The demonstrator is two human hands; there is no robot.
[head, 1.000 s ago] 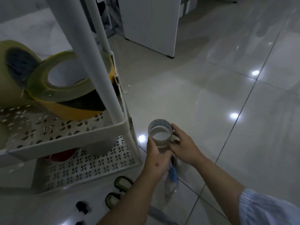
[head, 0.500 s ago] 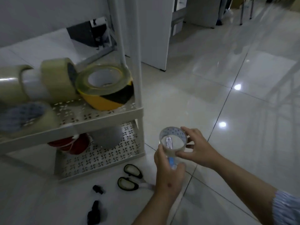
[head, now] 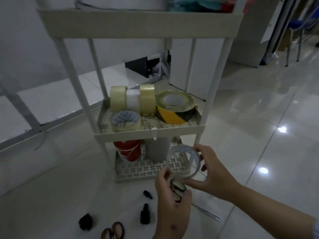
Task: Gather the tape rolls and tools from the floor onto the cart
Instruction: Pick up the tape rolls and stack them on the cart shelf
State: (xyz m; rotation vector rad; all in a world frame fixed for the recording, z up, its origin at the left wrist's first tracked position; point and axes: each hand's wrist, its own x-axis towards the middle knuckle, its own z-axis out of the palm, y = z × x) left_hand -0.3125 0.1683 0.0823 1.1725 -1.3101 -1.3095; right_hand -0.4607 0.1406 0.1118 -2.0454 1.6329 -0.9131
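Your view has pulled back from the cart (head: 150, 133); both hands, left hand (head: 172, 200) and right hand (head: 212, 176), still pinch the clear tape roll (head: 193, 159) at lower centre, before the bottom shelf.

Cart (head: 148, 134) straight ahead, three tiers. On middle shelf: three tape rolls (head: 132, 100) upright in a row at back, touching; striped roll (head: 175, 107) flat at right, beside them; another roll (head: 126, 122) flat at front left. On bottom shelf: tub (head: 126, 150) left, cylinder (head: 157, 150) right, side by side. Clear tape roll (head: 184, 163) between left hand (head: 172, 206) and right hand (head: 211, 173), before bottom shelf. On floor before cart: two small bottles (head: 144, 213), scissors (head: 113, 231) nearest, left of left hand.
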